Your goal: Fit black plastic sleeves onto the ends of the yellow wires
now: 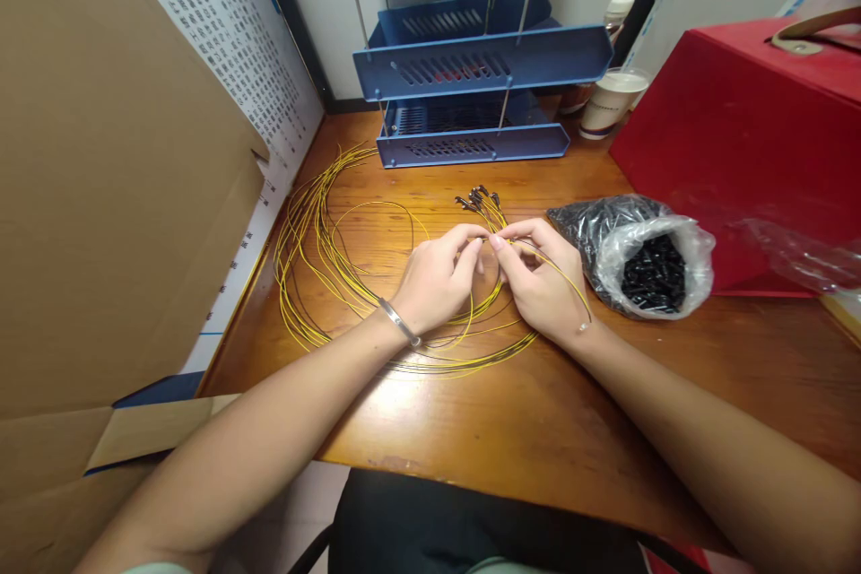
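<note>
Thin yellow cables (316, 251) lie coiled in loops on the wooden desk (538, 413). Several of their ends, fitted with small dark connectors (479, 197), fan out just beyond my hands. My left hand (437, 278), with a metal bangle on its wrist, pinches one yellow cable between thumb and fingers. My right hand (538, 273) meets it fingertip to fingertip, pinched on the same cable, which runs back over the right wrist. Whether a small part sits between the fingertips is hidden.
An open plastic bag of small black parts (639, 265) lies right of my hands. A red box (746, 134) stands behind it. Blue stacked paper trays (471, 63) and a paper cup (609, 103) are at the back. Cardboard (114, 197) walls the left side.
</note>
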{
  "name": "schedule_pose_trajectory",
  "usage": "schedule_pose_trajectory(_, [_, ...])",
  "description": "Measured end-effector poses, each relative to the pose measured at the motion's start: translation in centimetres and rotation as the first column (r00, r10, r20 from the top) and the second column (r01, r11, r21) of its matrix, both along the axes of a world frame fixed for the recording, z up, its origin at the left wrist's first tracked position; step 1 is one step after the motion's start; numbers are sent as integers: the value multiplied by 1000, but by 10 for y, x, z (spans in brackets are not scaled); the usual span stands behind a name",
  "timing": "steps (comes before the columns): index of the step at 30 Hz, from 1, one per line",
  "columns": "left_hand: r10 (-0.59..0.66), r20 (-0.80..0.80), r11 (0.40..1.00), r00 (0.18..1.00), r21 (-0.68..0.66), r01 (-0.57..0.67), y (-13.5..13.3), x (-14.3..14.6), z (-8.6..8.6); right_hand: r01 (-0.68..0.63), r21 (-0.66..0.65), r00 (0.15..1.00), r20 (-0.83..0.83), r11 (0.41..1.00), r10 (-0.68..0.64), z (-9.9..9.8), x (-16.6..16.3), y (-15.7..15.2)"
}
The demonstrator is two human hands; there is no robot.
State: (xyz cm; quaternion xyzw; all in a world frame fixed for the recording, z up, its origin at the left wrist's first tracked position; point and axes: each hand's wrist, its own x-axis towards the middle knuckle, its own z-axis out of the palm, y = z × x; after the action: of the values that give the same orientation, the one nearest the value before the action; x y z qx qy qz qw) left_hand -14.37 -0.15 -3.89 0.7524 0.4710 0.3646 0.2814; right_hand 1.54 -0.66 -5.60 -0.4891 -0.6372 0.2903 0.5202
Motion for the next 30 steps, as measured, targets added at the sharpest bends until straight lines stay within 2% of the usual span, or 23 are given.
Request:
schedule_pose_trajectory(7, [-42, -2, 999, 999, -2, 42, 0, 0, 0, -37, -32, 999, 7, 999, 37, 2, -1, 0])
schedule_pose_trajectory(12, [8, -8, 1000, 1000, 3, -8, 0, 0, 1, 7, -23, 1000, 12, 1000, -7, 1, -1, 0])
schedule_pose_trajectory(20, [-42, 8, 999, 999, 4, 41, 0, -1, 0, 4, -11, 999, 33, 1000, -3, 1, -1, 0])
schedule_pose_trajectory(23, [-25, 1, 1000, 1000, 3, 25, -1, 0, 1, -9, -9, 999, 47, 1000, 10, 1, -1, 1])
schedule_pose_trajectory(30, [10, 7, 1000, 1000, 1, -10, 0, 0, 0, 49, 21, 998, 30, 999, -49, 2, -1, -1])
